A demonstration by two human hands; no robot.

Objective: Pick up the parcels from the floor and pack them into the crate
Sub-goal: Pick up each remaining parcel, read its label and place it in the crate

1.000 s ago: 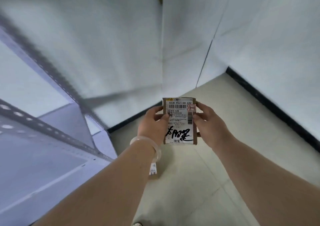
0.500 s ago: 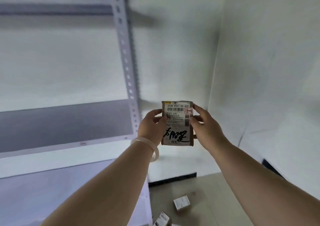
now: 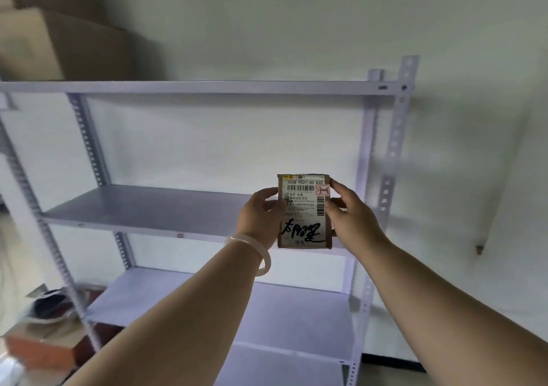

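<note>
A small brown parcel with a white shipping label and black handwriting is held upright in front of me at arm's length. My left hand grips its left edge, with a pale bangle on that wrist. My right hand grips its right edge. The label faces me. No crate is in view.
A white metal shelf rack with perforated posts stands against the wall straight ahead, its middle shelf behind the parcel. Large cardboard boxes sit on its top shelf at left. A blurred pile of bags and boxes lies low at the left.
The view has swung left and up from the floor corner to face the rack squarely. The parcel stays held in both hands in the same grip.
</note>
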